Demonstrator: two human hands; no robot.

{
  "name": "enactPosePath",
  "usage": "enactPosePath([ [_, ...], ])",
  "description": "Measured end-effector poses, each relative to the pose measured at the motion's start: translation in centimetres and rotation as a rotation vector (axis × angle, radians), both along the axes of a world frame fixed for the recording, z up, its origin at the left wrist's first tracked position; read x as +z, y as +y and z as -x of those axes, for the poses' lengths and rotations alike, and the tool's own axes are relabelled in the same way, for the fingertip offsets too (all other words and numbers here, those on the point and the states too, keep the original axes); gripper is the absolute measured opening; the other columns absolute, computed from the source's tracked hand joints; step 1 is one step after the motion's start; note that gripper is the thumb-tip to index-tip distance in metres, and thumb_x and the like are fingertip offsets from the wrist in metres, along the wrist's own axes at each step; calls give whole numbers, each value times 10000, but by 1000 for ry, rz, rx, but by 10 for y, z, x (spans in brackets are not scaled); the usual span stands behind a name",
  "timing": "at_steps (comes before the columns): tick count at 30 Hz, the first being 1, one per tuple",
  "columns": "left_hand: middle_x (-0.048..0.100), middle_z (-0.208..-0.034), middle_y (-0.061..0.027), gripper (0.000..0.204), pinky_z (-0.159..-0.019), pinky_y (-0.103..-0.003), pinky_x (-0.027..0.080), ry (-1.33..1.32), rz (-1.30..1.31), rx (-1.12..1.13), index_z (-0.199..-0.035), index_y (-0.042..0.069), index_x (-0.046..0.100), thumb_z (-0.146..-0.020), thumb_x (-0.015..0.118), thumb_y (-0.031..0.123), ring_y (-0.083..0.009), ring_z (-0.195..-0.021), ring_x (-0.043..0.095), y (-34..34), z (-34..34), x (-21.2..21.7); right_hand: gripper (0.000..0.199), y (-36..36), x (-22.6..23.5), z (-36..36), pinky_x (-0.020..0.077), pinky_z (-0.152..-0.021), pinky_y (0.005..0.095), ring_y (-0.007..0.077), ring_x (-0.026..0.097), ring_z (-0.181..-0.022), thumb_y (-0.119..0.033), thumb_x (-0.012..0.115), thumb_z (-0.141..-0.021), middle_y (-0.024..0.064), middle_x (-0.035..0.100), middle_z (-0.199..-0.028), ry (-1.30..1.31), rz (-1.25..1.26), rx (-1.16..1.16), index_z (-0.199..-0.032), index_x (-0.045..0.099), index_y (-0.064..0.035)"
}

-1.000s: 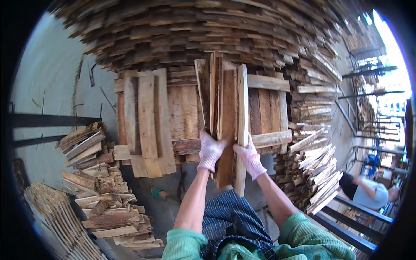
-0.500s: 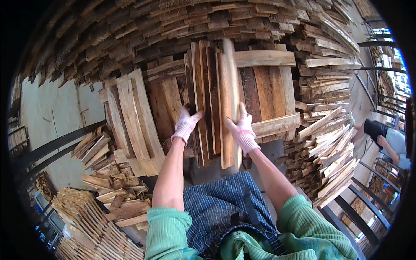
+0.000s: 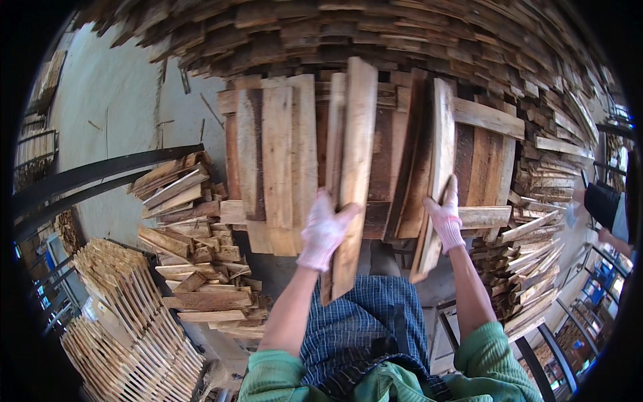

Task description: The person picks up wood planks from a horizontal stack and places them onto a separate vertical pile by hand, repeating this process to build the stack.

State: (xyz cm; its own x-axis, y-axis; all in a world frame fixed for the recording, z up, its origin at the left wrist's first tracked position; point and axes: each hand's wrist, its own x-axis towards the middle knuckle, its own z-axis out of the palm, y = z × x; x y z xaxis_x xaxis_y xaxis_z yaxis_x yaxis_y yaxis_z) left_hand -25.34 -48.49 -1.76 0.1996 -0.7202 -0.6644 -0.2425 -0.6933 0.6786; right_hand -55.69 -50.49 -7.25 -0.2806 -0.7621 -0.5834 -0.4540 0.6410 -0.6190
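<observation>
Two bundles of wooden slats are being held apart right now. The left slats point(image 3: 351, 181), a pair of pale boards standing nearly upright, are sitting in the left hand point(image 3: 323, 231), whose gloved fingers are wrapping closed around their lower part while the bottom ends are hanging down over the blue checked cloth point(image 3: 375, 321) on the lap. Off to the right, the right hand point(image 3: 445, 218), also in a white knit glove, is gripping the right slats point(image 3: 432, 174), fingers closed on the outer edge of a thin, slightly bowed board that is leaning left at the top. Between the two bundles a gap is showing darker boards behind.

Behind both bundles, flat boards point(image 3: 281, 161) are lying side by side as a low stack, with a crosswise plank point(image 3: 485, 117) lying just beside the right bundle. Above it all, a huge wall of stacked timber point(image 3: 348, 33) is curving across the top. On the left, a loose heap of short offcuts point(image 3: 191, 254) is lying on the concrete floor point(image 3: 114, 100), and woven slat panels point(image 3: 127, 321) are piling up lower left. At the far right edge, another person point(image 3: 606, 208) is bending near more stacked wood.
</observation>
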Motion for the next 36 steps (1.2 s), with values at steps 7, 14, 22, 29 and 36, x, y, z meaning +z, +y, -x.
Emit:
enactPosePath([
  [7,537,-1382,-287,902,-1111,-401,421,-192,105,257,-1455,-115,323,-826,841,271,-339,-1247,555,17,-227,52,1112,29,52,-157,364,-1150,384,340,387,-1388,-34,810,-730,247,350,-1515,-319,167,-80,-1608,127,-54],
  [14,513,-1453,-262,1046,-1132,-353,379,-264,-17,7,-1549,-92,203,-819,822,330,-349,-1345,505,-12,-355,-80,927,-16,-11,-341,418,-1074,539,537,438,-1298,-434,734,-865,394,326,-1438,369,-122,420,-1591,215,-183],
  [22,550,-1422,-121,910,-1096,-294,391,523,-229,207,-1561,-40,245,-856,794,132,-168,-1248,532,-60,-359,-130,924,-2,-38,-348,384,-1111,507,547,415,-1314,-359,769,-843,407,308,-1450,362,24,380,-1578,257,-134],
  [29,568,-1352,-270,665,-1082,-402,395,-417,199,64,-1441,-27,402,-1018,550,464,-381,-1267,539,-53,-295,-145,943,0,-26,-353,389,-1112,476,549,437,-1301,-326,772,-830,404,328,-1444,330,38,404,-1586,242,-131],
  [36,471,-1438,-274,811,-1082,-513,393,-705,125,-13,-1519,53,346,-947,592,573,-453,-1307,472,-55,-294,-147,918,-5,27,-289,451,-1081,455,477,490,-1268,-254,783,-803,313,356,-1407,56,-133,194,-1564,273,-213],
])
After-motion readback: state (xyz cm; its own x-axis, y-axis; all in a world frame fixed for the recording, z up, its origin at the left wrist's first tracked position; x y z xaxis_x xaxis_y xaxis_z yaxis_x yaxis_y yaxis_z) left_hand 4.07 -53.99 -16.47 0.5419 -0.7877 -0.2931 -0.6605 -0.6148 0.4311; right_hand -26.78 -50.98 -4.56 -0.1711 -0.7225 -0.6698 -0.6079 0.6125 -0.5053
